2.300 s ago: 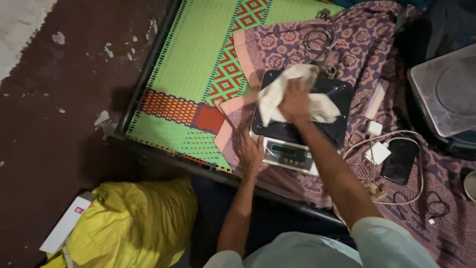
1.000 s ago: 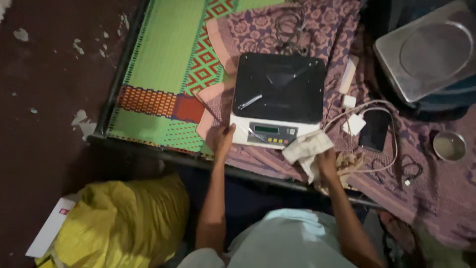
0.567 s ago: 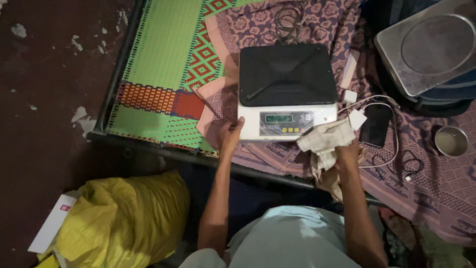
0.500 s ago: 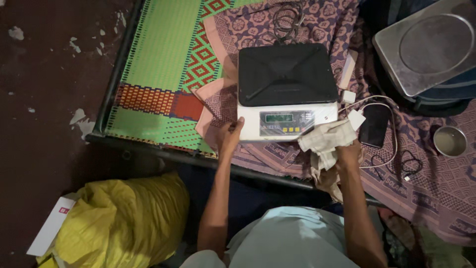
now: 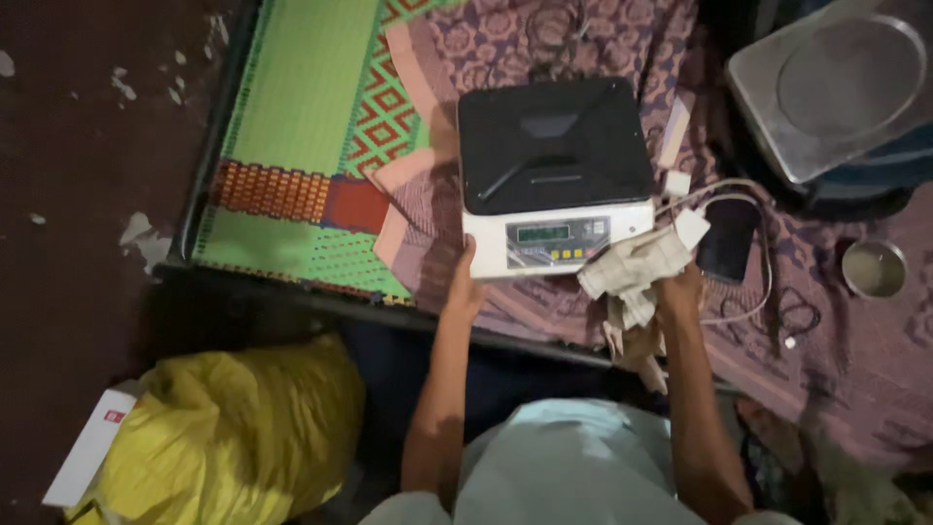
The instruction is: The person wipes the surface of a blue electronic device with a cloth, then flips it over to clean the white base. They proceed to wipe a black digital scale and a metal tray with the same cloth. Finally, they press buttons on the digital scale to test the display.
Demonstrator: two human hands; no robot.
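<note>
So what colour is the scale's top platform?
Black; the weighing scale's platform sits above a white front panel, clearest in the head view.
</note>
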